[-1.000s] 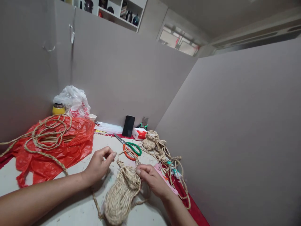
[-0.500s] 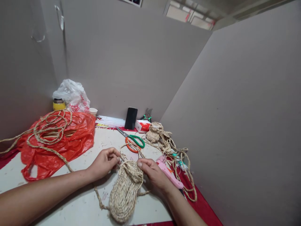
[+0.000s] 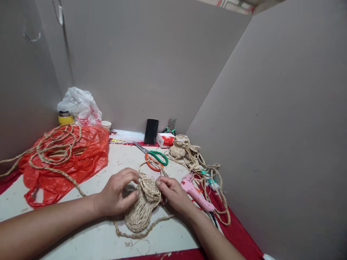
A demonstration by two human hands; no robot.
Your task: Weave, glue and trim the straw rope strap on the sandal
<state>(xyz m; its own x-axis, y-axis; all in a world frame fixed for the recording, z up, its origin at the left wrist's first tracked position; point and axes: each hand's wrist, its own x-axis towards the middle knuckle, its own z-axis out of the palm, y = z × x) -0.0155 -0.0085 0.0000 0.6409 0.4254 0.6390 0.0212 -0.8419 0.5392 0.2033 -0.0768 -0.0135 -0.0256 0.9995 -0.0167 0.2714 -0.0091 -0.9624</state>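
Grey panels [image 3: 135,61] enclose a pale bench [image 3: 121,160], with red cloth [image 3: 240,233] showing along its edges at lower right. Near the bottom centre of the frame sits a woven straw piece [image 3: 139,213], shaped like a sole, with a small coiled layer at its upper end. Beside its left edge is the left hand [image 3: 118,193], half open, thumb and curved fingers spread apart around that side; whether they press on the weave cannot be told. At the upper right edge of the piece, the right hand [image 3: 173,193] is nearly closed, thumb and forefinger pinching the rim. Below the piece, a braided length [image 3: 138,236] curves across the bench. Just above it lie scissors [image 3: 148,151] with one green and one orange handle, blades toward the upper left. Right of the right hand are a pink glue gun [image 3: 197,193] and a tangle of straw cord [image 3: 193,164]. Higher up, at the back, a dark phone [image 3: 151,131] leans beside a red-and-white box [image 3: 165,141], with green-handled pliers [image 3: 172,130] behind. At left, a braided rope [image 3: 63,173] loops over a red plastic bag [image 3: 93,144]; beyond it are a yellow jar [image 3: 65,118], a white plastic bag [image 3: 78,103] and a white cup [image 3: 106,125].
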